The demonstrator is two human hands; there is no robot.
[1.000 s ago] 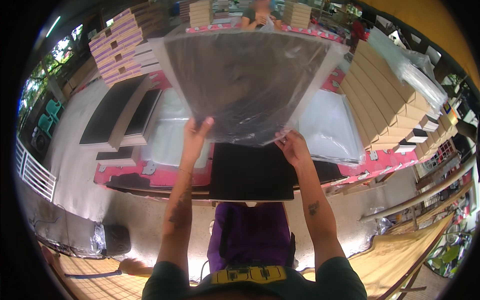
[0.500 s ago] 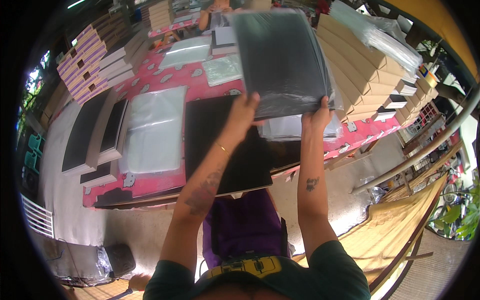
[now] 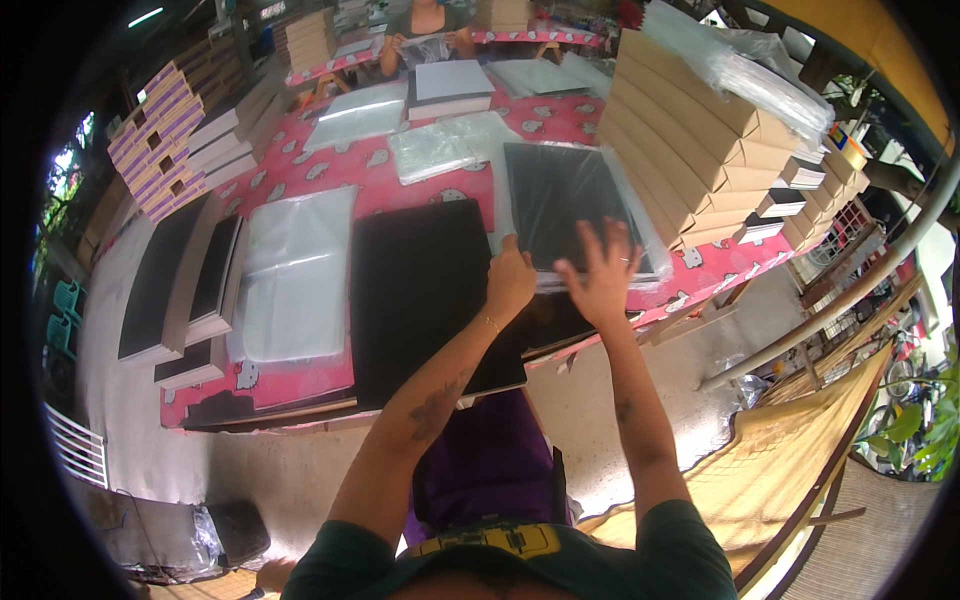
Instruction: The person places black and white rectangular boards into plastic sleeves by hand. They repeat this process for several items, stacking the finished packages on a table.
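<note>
2 hands [image 3: 603, 283] at bagged sheet [image 3: 562, 195]

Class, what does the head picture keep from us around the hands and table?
In the head view:
Left hand: most fingertips, hidden by its own curl.
Right hand: contact with bagged black panel, unclear through blur.
What lies beneath that panel: covered by it.
Co-worker: upper head, cut off by top edge.

Place: packing workshop, open-sided
Table [image 3: 275, 172]: pink patterned cover, clear plastic sleeves [image 3: 297, 285]
Stacks: brown cardboard boxes [image 3: 690, 155]
Floor [image 3: 285, 465]: bare concrete
Co-worker [image 3: 422, 48]: behind the table
</note>
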